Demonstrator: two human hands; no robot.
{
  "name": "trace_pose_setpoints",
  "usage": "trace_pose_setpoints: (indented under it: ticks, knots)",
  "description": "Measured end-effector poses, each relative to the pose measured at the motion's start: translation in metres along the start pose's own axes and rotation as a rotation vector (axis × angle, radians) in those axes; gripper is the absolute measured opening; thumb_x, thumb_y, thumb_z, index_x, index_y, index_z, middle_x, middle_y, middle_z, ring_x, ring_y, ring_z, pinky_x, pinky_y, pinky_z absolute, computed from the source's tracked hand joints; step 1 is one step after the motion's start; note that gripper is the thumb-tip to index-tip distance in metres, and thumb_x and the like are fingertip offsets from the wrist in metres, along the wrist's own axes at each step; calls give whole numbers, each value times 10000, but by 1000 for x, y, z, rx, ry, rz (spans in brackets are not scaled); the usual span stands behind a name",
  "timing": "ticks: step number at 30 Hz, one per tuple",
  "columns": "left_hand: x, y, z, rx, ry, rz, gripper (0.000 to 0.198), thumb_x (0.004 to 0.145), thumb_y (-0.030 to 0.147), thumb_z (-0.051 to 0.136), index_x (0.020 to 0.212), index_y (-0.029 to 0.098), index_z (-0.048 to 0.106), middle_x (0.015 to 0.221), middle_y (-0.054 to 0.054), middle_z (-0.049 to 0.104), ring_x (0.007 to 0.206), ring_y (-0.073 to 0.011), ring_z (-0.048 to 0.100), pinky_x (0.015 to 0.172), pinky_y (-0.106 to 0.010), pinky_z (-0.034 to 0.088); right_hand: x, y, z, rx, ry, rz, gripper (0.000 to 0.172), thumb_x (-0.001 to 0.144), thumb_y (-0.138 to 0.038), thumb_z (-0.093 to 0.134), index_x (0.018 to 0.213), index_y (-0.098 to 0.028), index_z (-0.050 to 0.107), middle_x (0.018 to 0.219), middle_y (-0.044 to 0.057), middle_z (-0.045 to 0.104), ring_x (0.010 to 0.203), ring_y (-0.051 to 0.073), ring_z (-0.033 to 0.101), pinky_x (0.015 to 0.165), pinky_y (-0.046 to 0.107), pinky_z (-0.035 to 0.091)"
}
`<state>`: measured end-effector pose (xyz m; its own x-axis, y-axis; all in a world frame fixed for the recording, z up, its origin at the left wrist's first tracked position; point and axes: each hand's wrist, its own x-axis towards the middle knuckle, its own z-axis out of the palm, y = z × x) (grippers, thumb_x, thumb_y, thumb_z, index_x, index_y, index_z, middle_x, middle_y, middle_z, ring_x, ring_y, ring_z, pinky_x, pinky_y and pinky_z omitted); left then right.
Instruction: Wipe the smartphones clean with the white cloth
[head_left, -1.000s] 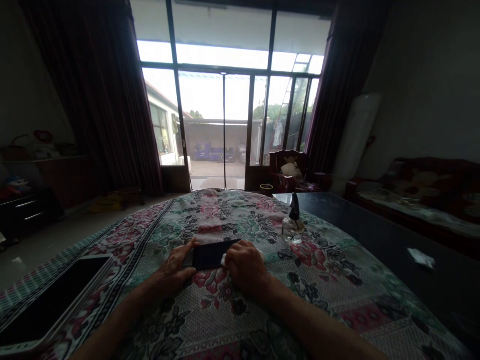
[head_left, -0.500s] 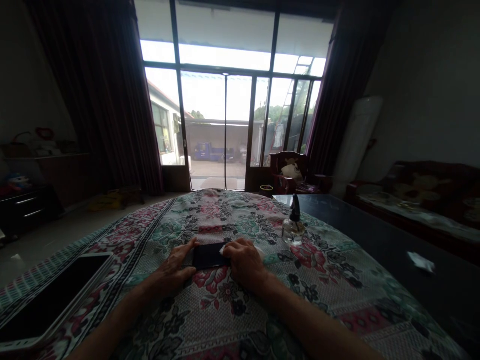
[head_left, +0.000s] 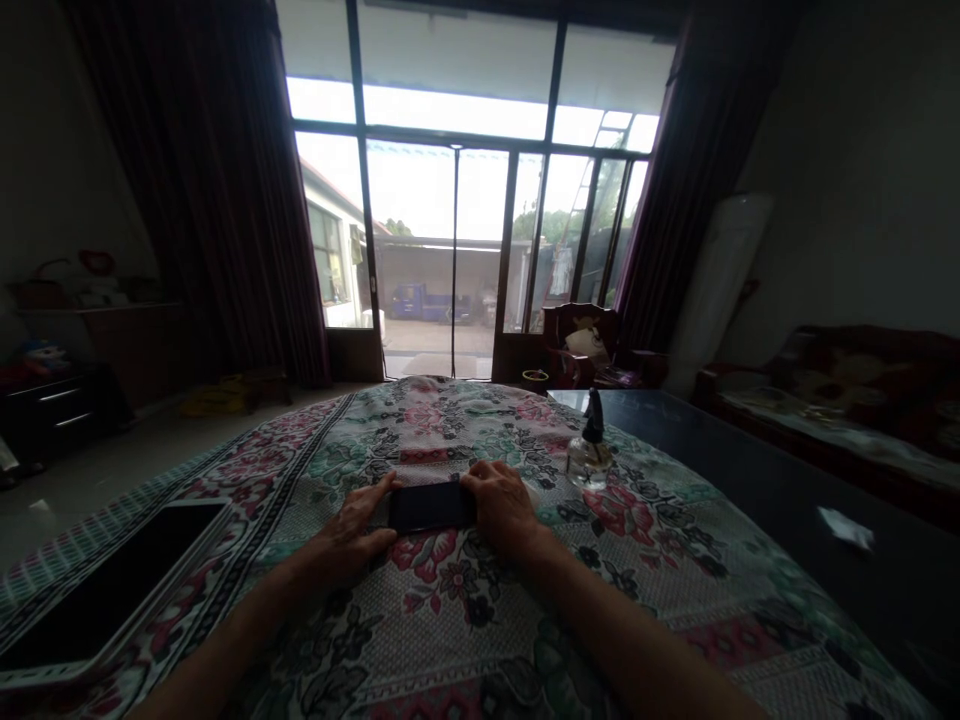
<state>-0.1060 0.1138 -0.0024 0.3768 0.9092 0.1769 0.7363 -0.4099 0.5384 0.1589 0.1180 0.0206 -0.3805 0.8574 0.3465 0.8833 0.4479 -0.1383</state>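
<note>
Shifted inward, the right hand (head_left: 504, 510) now sits on one end of a black smartphone (head_left: 431, 507) (long axis crosswise), the left hand (head_left: 349, 530) at the other, fingers unclenched but holding it, well in from the floral quilt's (head_left: 442, 600) edges.

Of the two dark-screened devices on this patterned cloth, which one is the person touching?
The smaller one: the black smartphone, held by its ends between the left hand and the right hand. The larger white-framed tablet lies off to the left, untouched.

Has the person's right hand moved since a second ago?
Yes: the right hand has shifted forward, closer to the glass bottle.
</note>
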Motion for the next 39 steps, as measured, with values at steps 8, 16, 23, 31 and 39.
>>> trace_pose_setpoints:
  ticks: [8, 16, 23, 31, 39]
  knots:
    - [1, -5, 7, -9, 43, 10, 809, 772, 301, 520, 1531, 256, 241, 1484, -18, 479, 1384, -260, 364, 1148, -381, 301, 0, -15, 1, -32, -28, -84, 229, 881, -151, 509, 1013, -227, 680, 1074, 68, 636, 1021, 232, 495, 867, 349, 342]
    - [0, 3, 0, 37, 7, -3, 798, 781, 322, 512, 1527, 201, 255, 1484, -46, 480, 1372, -266, 389, 1131, -374, 332, -2, -10, -5, -49, -34, 19, 260, 897, -139, 479, 1000, -235, 697, 1063, 55, 649, 1008, 226, 501, 865, 346, 331]
    - [0, 4, 2, 39, 44, 1, 774, 772, 314, 520, 1510, 230, 301, 1456, -27, 514, 1355, -269, 417, 1119, -375, 356, 0, -12, -3, -21, -47, -29, 263, 908, -153, 473, 1016, -252, 691, 1087, 31, 650, 1019, 219, 500, 868, 335, 323]
    - [1, 2, 1, -22, 16, 2, 787, 762, 323, 533, 1509, 222, 304, 1465, -42, 497, 1362, -279, 391, 1139, -400, 322, -6, -18, 0, -47, -15, 32, 262, 894, -129, 466, 1042, -203, 669, 1112, 68, 642, 1047, 244, 488, 891, 356, 333]
    - [1, -5, 7, -28, 29, 17, 829, 752, 302, 546, 1522, 173, 267, 1479, -69, 472, 1383, -274, 356, 1155, -401, 294, -20, -61, 6, 95, -63, -248, 222, 844, -274, 606, 1049, -206, 657, 1134, 54, 650, 1038, 245, 493, 864, 358, 373]
